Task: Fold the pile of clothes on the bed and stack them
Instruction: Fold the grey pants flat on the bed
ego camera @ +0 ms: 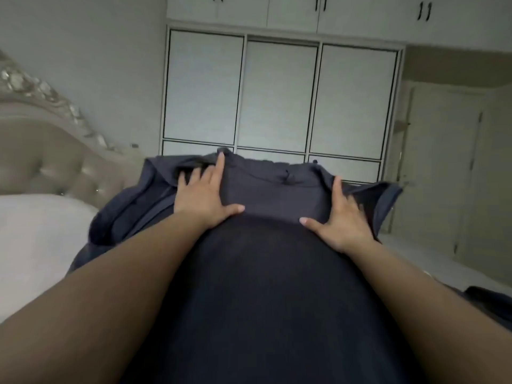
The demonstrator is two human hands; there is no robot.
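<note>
At the bed's (pixel 36 231) near side, left to right: white sheet, tufted headboard (pixel 55 167) behind. Left hand (pixel 203 194) spread flat, fingers straight, pressing dark navy garment (pixel 266 189); right hand (pixel 342 218) likewise spread on its right part. Garment held up before the person, soft matte knit, limp, side folds hanging loose. Risk: loose folds slipping as the hands shift, leaving a crooked fold.
</note>
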